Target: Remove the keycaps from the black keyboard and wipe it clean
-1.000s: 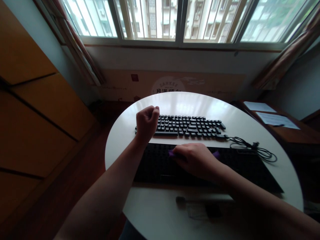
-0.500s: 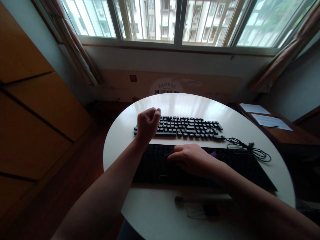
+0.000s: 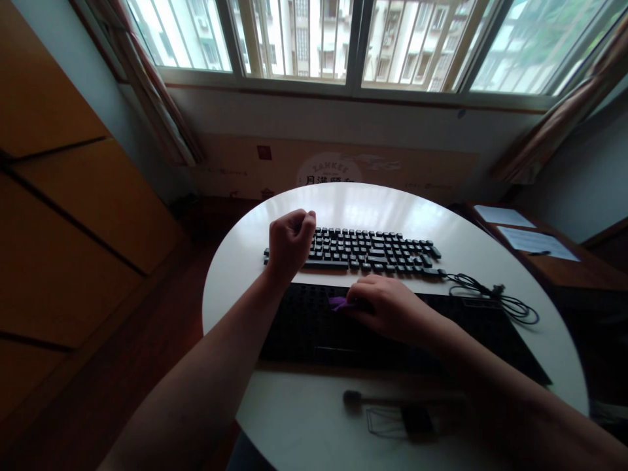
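My left hand (image 3: 289,242) is a closed fist resting at the left end of a black set of keycaps (image 3: 373,250) laid out on the round white table (image 3: 304,418). Whether anything is inside the fist is hidden. My right hand (image 3: 387,304) presses a purple cloth (image 3: 338,303) onto a black keyboard base (image 3: 304,327) that lies in front of the keycaps; only the cloth's left tip shows past the fingers.
A black cable (image 3: 495,297) coils at the right of the keyboard. A small brush (image 3: 358,399) and a wire keycap puller (image 3: 397,422) lie near the table's front edge. A side table with papers (image 3: 534,242) stands at right, wooden cabinets (image 3: 63,216) at left.
My right hand has slid slightly forward and right on the keyboard base, and the cloth's purple tip shows again at its left. The left fist has stayed put.
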`<state>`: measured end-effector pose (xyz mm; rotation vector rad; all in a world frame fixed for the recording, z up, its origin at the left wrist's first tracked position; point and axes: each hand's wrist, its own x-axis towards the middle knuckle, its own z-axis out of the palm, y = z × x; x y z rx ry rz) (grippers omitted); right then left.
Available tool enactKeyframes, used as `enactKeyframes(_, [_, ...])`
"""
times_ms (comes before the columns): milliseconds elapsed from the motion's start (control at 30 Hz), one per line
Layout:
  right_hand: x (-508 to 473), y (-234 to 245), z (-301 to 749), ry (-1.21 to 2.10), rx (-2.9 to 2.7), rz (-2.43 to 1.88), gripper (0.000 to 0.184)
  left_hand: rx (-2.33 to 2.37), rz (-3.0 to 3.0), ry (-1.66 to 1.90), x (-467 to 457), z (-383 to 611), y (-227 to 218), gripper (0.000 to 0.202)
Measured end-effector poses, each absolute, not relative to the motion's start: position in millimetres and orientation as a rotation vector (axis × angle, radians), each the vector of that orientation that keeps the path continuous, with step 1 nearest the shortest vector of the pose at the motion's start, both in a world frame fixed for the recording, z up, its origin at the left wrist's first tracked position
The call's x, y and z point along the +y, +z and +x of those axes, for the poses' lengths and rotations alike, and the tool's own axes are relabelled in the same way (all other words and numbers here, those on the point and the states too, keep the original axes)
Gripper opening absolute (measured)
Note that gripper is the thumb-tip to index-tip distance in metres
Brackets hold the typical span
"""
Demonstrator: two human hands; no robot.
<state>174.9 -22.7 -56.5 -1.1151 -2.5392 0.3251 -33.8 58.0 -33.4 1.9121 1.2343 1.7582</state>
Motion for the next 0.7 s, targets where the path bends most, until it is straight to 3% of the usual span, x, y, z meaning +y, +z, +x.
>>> enactKeyframes(700, [-27,-48,169,0.272,-2.768,-0.907,0.031,1.229,1.926,1.737,59,-33,-35,0.041])
